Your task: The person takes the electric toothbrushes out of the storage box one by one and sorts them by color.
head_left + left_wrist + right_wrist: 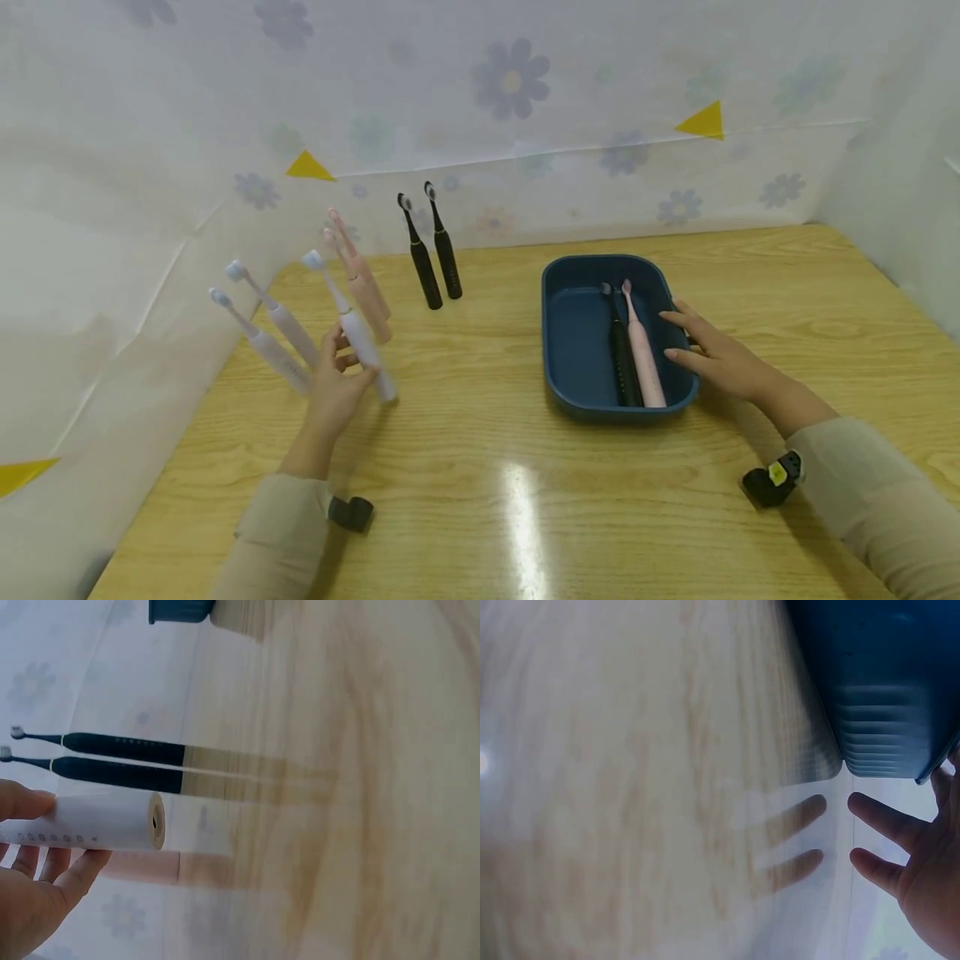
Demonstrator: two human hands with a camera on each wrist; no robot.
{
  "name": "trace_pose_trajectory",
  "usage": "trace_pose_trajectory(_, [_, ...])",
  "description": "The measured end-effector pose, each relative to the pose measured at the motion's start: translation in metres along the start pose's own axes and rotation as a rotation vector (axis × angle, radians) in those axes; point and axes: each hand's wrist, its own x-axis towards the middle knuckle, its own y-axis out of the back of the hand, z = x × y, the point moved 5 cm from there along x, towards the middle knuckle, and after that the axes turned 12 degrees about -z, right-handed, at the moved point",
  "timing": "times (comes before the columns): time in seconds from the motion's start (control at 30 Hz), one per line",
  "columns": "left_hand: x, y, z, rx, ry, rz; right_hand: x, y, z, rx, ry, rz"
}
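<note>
A white electric toothbrush is pinched by its handle between the thumb and fingers of my left hand, tilted with its head up and away. The left wrist view shows the round base of this toothbrush above the wooden table. On the right, my right hand lies at the right wall of a dark blue bin, fingers spread and fingertips over the rim. Inside the bin lie a black toothbrush and a pink toothbrush, side by side.
Two white toothbrushes stand left of my left hand. Behind the held one are two pink toothbrushes, and two black toothbrushes stand farther back. A flower-patterned sheet hangs along the table's back edge.
</note>
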Motion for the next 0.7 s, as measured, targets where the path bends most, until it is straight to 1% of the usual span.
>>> trace_pose_trajectory(0.17, [0.001,0.011,-0.009,0.022,0.053,0.047,0.0,0.0,0.001,0.004,0.008,-0.014])
trace_pose_trajectory(0.27, [0.001,0.016,-0.012,0.036,0.066,0.069,0.0,0.0,0.001,0.003,0.006,-0.016])
trace_pose_trajectory(0.47, [0.001,0.026,-0.018,0.042,0.139,0.124,0.0,0.0,0.0,0.004,0.012,-0.014])
trace_pose_trajectory(0.53, [0.001,0.029,-0.019,0.058,0.149,0.149,0.001,0.0,0.0,0.002,0.011,-0.014])
trace_pose_trajectory(0.7, [0.002,0.036,-0.021,0.064,0.134,0.188,0.001,0.0,0.001,-0.009,0.016,-0.005])
